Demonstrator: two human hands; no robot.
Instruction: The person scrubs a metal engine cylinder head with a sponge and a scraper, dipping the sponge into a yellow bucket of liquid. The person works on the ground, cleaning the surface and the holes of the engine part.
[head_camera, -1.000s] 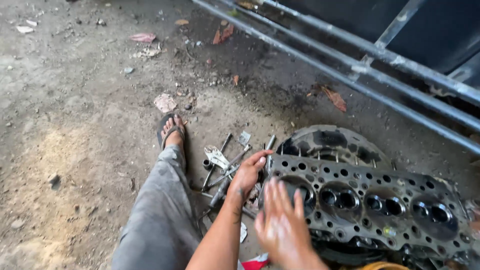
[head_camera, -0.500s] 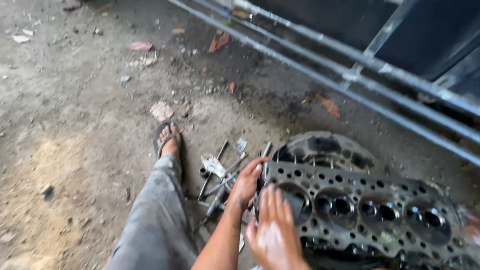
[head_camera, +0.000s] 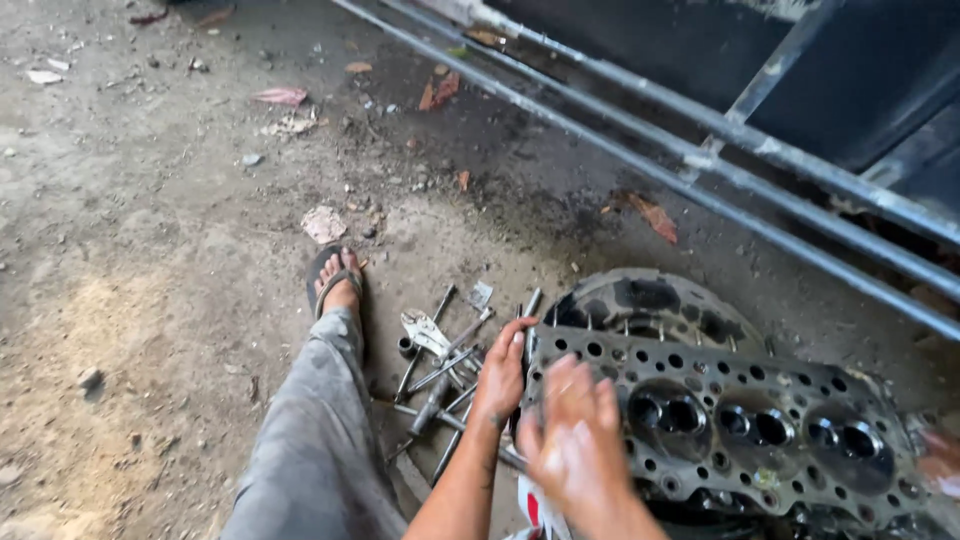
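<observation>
Both hands on the cylinder head gasket (head_camera: 720, 400), a flat perforated metal sheet with big round bores, lying across the engine block (head_camera: 650, 300) on the ground at lower right. Left hand (head_camera: 503, 370) has its fingers curled over the gasket's near-left edge, gripping it. Right hand (head_camera: 572, 440) is motion-blurred, fingers spread narrow and flat over the sheet beside the first bore; cannot tell if it pinches the edge or just presses down.

Just left of the block: a loose heap of tools (head_camera: 440, 370) on the concrete floor (head_camera: 150, 300) — pliers, long wrenches or extension bars, what looks like a socket. Sandalled foot (head_camera: 335, 285) and a grey trouser leg (head_camera: 310, 440) lie right beside that heap. Dry leaves and grit all over; metal rails (head_camera: 700, 150) run diagonally behind.

Risks as I see them:
- Thin sheet held at one end only — it could flex and kink.
- Grit from the floor could land on the sealing face; leak path later.
- Sheet edges look sharp, bare fingers wrapped over them — cut risk.
- Tools underfoot next to an open sandal — slip or stubbed toe if the leg shifts.
</observation>
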